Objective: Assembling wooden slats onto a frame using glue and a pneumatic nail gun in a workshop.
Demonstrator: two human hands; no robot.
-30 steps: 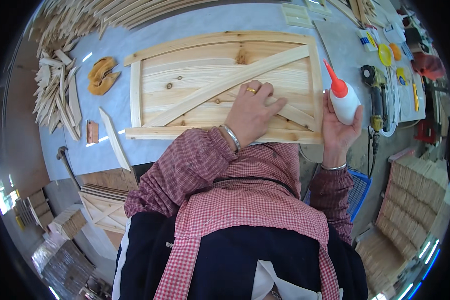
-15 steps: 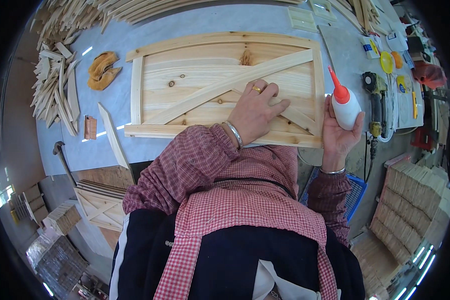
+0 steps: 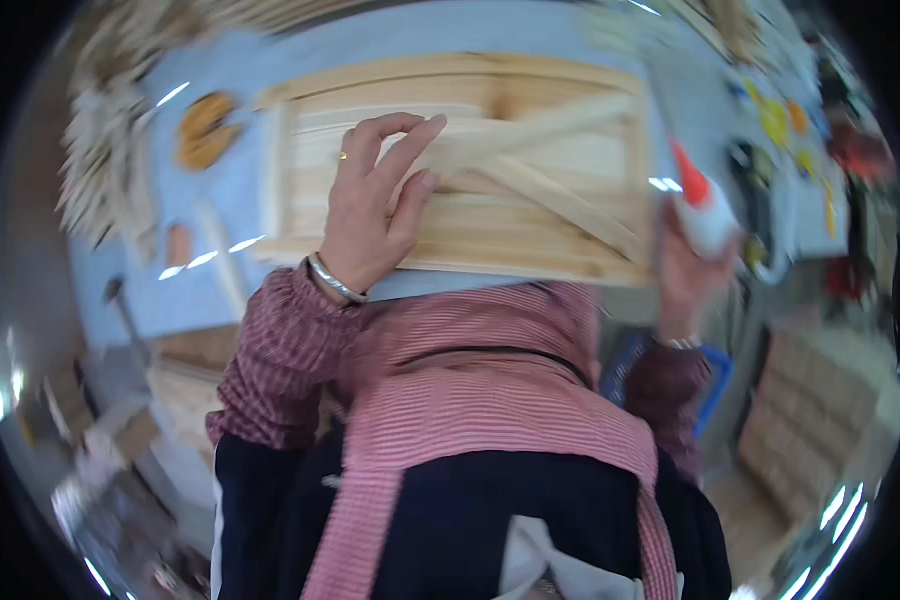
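A pale wooden panel (image 3: 530, 180) with a frame and crossed diagonal braces lies on the blue table (image 3: 220, 290). My left hand (image 3: 375, 205) rests over its near left part, fingers lifted and spread, a ring on one finger and a metal bracelet at the wrist. My right hand (image 3: 682, 270) is at the panel's right end, wrapped around a white glue bottle (image 3: 703, 208) with a red tip pointing up and left. The picture is blurred by motion.
Loose wood strips (image 3: 105, 165) are heaped at the table's left, with an orange clamp-like tool (image 3: 205, 130) beside them. Small tools and coloured items (image 3: 780, 150) lie at the right. Stacked wooden pieces (image 3: 820, 420) stand on the floor at the right, and more panels (image 3: 185, 390) at the left.
My left hand has slid left along the panel and its fingers have lifted. The view has shifted and blurred. My right hand still holds the glue bottle at the right end.
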